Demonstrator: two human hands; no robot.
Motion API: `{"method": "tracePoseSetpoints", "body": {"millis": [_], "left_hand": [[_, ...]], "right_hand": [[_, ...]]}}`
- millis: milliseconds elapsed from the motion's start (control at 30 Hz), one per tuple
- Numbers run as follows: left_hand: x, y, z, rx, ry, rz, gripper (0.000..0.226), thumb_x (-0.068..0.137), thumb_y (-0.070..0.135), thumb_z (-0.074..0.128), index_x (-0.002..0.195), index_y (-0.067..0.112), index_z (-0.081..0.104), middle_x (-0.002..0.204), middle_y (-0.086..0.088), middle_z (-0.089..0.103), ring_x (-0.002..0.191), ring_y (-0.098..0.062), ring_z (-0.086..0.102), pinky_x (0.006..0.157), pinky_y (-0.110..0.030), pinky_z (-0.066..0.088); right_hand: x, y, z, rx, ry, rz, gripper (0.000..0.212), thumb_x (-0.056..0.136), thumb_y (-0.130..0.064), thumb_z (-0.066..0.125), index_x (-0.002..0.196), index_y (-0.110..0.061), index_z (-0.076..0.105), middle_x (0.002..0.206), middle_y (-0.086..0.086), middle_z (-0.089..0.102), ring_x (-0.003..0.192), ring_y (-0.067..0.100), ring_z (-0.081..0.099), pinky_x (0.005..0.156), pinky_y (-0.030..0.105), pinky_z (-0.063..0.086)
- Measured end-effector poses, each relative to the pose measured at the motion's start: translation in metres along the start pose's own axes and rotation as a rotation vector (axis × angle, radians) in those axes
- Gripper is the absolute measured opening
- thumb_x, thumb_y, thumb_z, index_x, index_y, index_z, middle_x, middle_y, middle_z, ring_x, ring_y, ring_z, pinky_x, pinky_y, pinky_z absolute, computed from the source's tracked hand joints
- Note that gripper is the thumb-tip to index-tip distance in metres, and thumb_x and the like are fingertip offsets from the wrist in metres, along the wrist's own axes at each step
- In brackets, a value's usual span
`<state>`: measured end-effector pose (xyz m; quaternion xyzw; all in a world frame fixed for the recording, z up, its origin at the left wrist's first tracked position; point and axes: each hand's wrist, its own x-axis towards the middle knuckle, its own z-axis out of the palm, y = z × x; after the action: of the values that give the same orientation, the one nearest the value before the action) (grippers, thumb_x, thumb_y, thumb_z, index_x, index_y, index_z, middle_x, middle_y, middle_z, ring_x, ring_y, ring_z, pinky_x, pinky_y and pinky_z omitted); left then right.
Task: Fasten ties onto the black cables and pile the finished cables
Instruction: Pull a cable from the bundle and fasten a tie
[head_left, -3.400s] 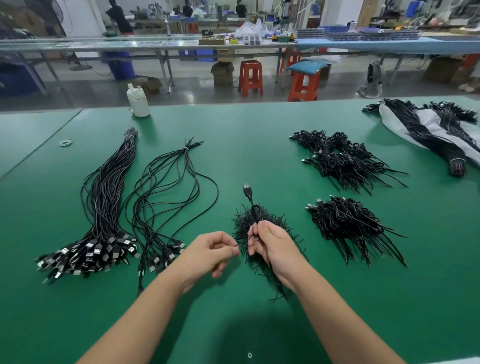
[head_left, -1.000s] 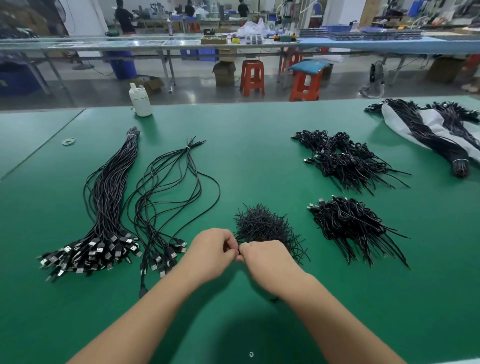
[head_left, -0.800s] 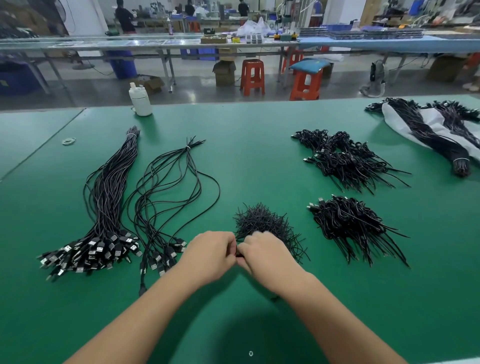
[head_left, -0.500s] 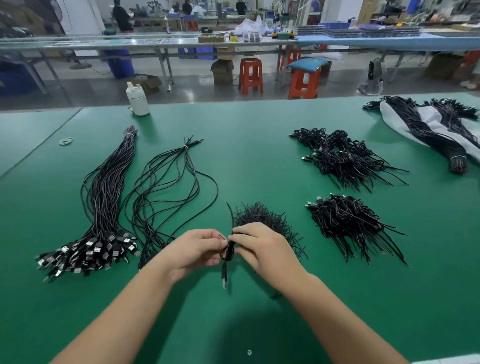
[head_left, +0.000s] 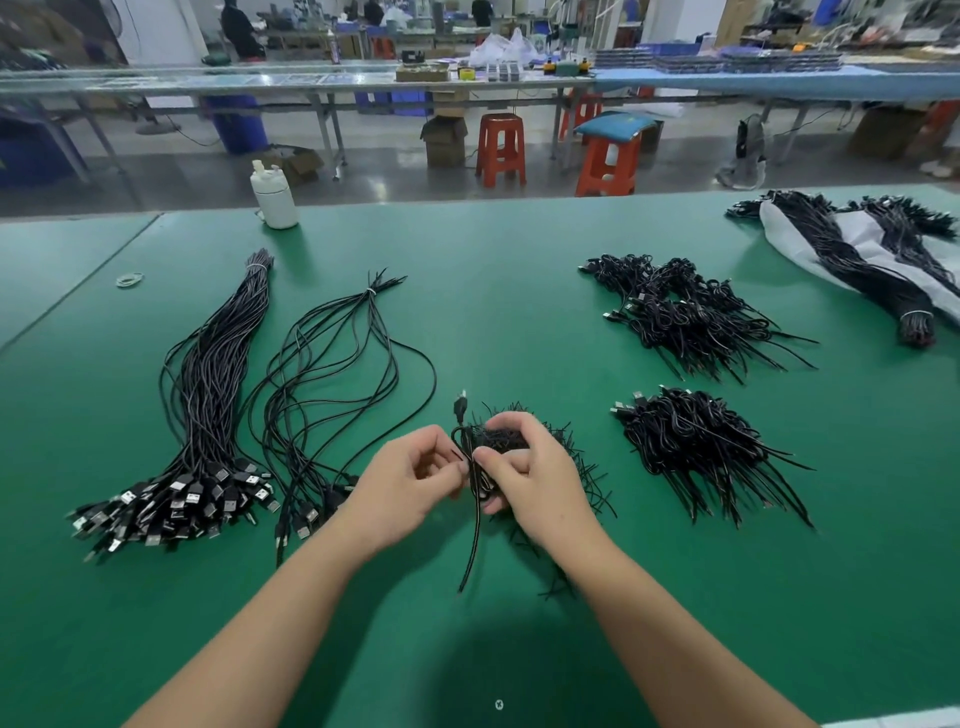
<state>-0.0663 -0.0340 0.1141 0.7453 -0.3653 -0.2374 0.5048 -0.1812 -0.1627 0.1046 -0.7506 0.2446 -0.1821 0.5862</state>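
Left arm: bare forearm reaching in from the lower left, angled toward centre.
Left hand (head_left: 410, 486): fingers (head_left: 434, 451) curled, tips pinched together beside the right hand.
Right arm: bare forearm entering from the lower right.
Right hand (head_left: 524, 475): fingers curled, thumb and forefinger pinching, knuckles up.

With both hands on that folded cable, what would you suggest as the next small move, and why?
Probably finish twisting the tie tight. The right hand grips the folded cable while the left hand pinches a short tie end beside it, so the tie seems not yet closed. Afterwards the cable could go on the near pile to the right.
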Motion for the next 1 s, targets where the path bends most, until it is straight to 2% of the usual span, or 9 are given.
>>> {"method": "tracePoseSetpoints", "body": {"millis": [67,167,267,400,500,633,700,833,1000], "left_hand": [[-0.003,0.002,0.002,0.181,0.074,0.104,0.014,0.088,0.012,0.068,0.079,0.021,0.062,0.067,0.011,0.063,0.064,-0.008,0.053,0.063,-0.02,0.043],[-0.01,0.007,0.003,0.586,0.136,0.376,0.008,0.089,0.021,0.06,0.081,0.021,0.058,0.073,0.012,0.06,0.069,-0.011,0.052,0.069,-0.025,0.043],[-0.01,0.01,0.002,0.805,0.141,0.517,0.017,0.089,0.028,0.048,0.081,0.015,0.056,0.074,0.004,0.057,0.067,-0.02,0.05,0.067,-0.031,0.04],[-0.008,0.01,-0.002,0.771,0.171,0.469,0.012,0.087,0.018,0.067,0.082,0.015,0.057,0.076,0.005,0.058,0.068,-0.02,0.051,0.066,-0.034,0.044],[-0.005,0.01,-0.005,0.721,0.143,0.343,0.008,0.088,0.023,0.064,0.085,0.02,0.058,0.075,0.008,0.064,0.07,-0.018,0.056,0.067,-0.037,0.047],[-0.005,0.014,-0.004,0.53,0.078,0.23,0.014,0.087,0.02,0.065,0.08,0.027,0.055,0.071,0.01,0.063,0.069,-0.006,0.058,0.068,-0.028,0.048],[-0.006,0.016,-0.004,0.502,0.079,0.223,0.017,0.087,0.02,0.066,0.08,0.028,0.054,0.071,0.011,0.062,0.07,-0.004,0.057,0.066,-0.022,0.046],[-0.008,0.021,-0.003,0.741,0.071,0.398,0.012,0.092,0.024,0.061,0.084,0.023,0.051,0.075,0.009,0.06,0.069,-0.017,0.056,0.064,-0.03,0.044],[-0.007,0.019,0.002,1.021,0.138,0.694,0.015,0.092,0.021,0.05,0.081,0.016,0.058,0.072,0.002,0.055,0.065,-0.023,0.052,0.06,-0.034,0.044]], "right_hand": [[0.003,-0.001,-0.001,0.056,-0.032,0.017,0.015,0.097,-0.018,0.062,0.096,-0.032,0.065,0.068,0.004,0.072,0.056,0.026,0.07,0.066,0.045,0.059],[0.004,-0.001,-0.002,0.196,-0.059,0.037,0.017,0.099,-0.009,0.058,0.095,-0.022,0.069,0.072,0.011,0.072,0.059,0.026,0.069,0.057,0.036,0.059],[0.003,0.0,-0.002,0.289,-0.087,0.045,0.018,0.1,-0.007,0.054,0.1,-0.015,0.071,0.075,0.01,0.073,0.063,0.024,0.07,0.061,0.033,0.06],[0.002,0.0,-0.008,0.418,-0.227,0.1,0.028,0.103,0.0,0.045,0.113,-0.012,0.068,0.091,0.01,0.076,0.083,0.022,0.073,0.078,0.03,0.059],[0.001,-0.001,-0.012,0.31,-0.25,0.049,0.032,0.095,0.009,0.054,0.118,-0.01,0.066,0.09,0.006,0.075,0.083,0.015,0.071,0.081,0.024,0.056],[0.004,-0.003,-0.013,-0.045,-0.136,-0.107,0.027,0.089,-0.001,0.068,0.105,-0.022,0.075,0.089,0.0,0.069,0.081,0.015,0.065,0.081,0.026,0.053],[0.005,-0.003,-0.014,-0.038,-0.121,-0.116,0.013,0.089,-0.014,0.073,0.092,-0.026,0.077,0.083,-0.006,0.07,0.077,0.01,0.062,0.076,0.027,0.05],[0.006,-0.001,-0.017,-0.041,-0.147,-0.064,0.02,0.093,-0.027,0.068,0.074,-0.021,0.07,0.061,-0.006,0.056,0.061,0.011,0.047,0.063,0.03,0.039],[0.005,-0.001,-0.01,0.108,-0.104,0.037,0.021,0.096,-0.021,0.065,0.117,-0.021,0.066,0.059,-0.001,0.065,0.055,0.012,0.055,0.063,0.026,0.048]]}}
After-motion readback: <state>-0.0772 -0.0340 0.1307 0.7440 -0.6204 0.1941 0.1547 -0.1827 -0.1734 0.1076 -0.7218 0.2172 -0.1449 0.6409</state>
